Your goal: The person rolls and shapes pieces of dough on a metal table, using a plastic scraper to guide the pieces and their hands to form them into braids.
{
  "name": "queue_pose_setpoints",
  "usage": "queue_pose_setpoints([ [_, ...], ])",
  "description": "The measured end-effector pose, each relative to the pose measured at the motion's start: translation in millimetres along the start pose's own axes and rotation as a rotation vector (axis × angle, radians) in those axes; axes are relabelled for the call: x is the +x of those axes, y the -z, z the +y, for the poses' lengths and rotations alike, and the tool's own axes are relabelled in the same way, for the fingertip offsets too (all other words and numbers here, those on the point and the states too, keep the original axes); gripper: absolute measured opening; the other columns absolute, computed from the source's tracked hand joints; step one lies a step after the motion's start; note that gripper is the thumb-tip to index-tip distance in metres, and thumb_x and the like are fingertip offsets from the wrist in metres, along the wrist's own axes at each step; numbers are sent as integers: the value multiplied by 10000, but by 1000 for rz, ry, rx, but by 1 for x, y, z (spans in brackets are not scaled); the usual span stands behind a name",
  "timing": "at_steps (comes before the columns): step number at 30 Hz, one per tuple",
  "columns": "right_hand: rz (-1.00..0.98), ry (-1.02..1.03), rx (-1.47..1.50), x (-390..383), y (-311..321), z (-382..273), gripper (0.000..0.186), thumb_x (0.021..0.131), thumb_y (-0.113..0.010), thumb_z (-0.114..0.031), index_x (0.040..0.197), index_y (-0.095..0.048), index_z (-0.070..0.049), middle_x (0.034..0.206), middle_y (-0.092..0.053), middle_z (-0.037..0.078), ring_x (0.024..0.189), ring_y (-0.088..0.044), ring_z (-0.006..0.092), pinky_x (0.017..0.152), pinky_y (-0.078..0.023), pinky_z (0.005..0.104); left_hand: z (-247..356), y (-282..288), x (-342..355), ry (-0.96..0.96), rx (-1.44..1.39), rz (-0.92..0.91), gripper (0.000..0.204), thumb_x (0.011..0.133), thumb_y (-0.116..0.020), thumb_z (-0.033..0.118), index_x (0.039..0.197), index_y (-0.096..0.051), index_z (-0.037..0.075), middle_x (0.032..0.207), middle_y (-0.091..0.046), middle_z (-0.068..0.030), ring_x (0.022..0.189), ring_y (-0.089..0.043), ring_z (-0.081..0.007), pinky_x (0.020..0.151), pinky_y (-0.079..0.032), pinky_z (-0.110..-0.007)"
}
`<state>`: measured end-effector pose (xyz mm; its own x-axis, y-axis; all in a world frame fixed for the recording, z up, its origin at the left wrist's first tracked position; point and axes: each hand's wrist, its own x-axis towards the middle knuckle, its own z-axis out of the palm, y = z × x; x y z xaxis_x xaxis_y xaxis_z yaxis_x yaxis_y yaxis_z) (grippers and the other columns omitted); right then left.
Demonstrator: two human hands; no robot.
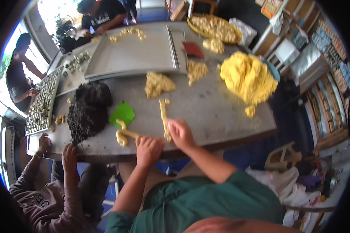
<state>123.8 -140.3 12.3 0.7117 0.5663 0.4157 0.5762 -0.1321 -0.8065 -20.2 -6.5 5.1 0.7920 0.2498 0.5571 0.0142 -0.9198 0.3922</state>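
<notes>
At the near table edge, my left hand (149, 147) is closed over the end of a pale dough rope (122, 139). The rest of that rope bends away to the left on the tabletop. My right hand (180, 134), slightly blurred, has its fingers curled in at a row of pale dough pieces (163, 112) that runs away from me. Its fingertips press on dough there, and part of it is hidden by the hand. A bright green scraper (122, 113) lies just beyond the rope. Farther off sits a lump of pale dough (158, 84).
A big yellow mound (247, 77) stands at the right, a dark crumbly heap (89, 112) at the left. Beyond are a large metal tray (132, 52), a red scraper (193, 49) and a filled round basket (214, 28). Co-workers sit around a tray of small balls (42, 101).
</notes>
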Motion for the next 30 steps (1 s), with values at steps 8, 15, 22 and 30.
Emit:
queue_pose_setpoints([
  [8, 89, -102, -326, 78, -15, 64, 195, 949, -698, -189, 1118, -686, -93, 1010, -751, 150, 931, -712, 355, 777, -553, 481, 10, 11, 8, 29, 25, -66, 146, 893, -761, 227, 1000, -723, 135, 955, -722, -37, 1011, -650, -269, 1033, -403, -471],
  [15, 27, -35, -733, 80, -25, 51, 196, 910, -723, -162, 1106, -723, -177, 1113, -689, 69, 1082, -623, 307, 929, -506, 418, -1, 6, 3, 58, 111, -85, 140, 887, -761, 241, 991, -724, 156, 989, -703, -33, 1028, -640, -270, 1022, -410, -461],
  [22, -132, -176, 264, -6, 14, -28, 285, 944, -748, -203, 1151, -672, -23, 944, -716, 102, 822, -689, 319, 750, -552, 414, 0, 0, 0, 78, -79, -5, 220, 871, -764, 193, 1073, -693, 141, 1038, -709, -41, 995, -661, -290, 941, -466, -451],
  [30, -89, -143, 242, -33, -6, -34, 179, 986, -712, -166, 1008, -666, 5, 893, -746, 160, 781, -754, 271, 688, -571, 384, 8, 9, 5, 121, 54, -134, 335, 869, -758, 276, 1175, -680, 163, 1093, -724, -28, 1069, -659, -243, 1030, -408, -433],
])
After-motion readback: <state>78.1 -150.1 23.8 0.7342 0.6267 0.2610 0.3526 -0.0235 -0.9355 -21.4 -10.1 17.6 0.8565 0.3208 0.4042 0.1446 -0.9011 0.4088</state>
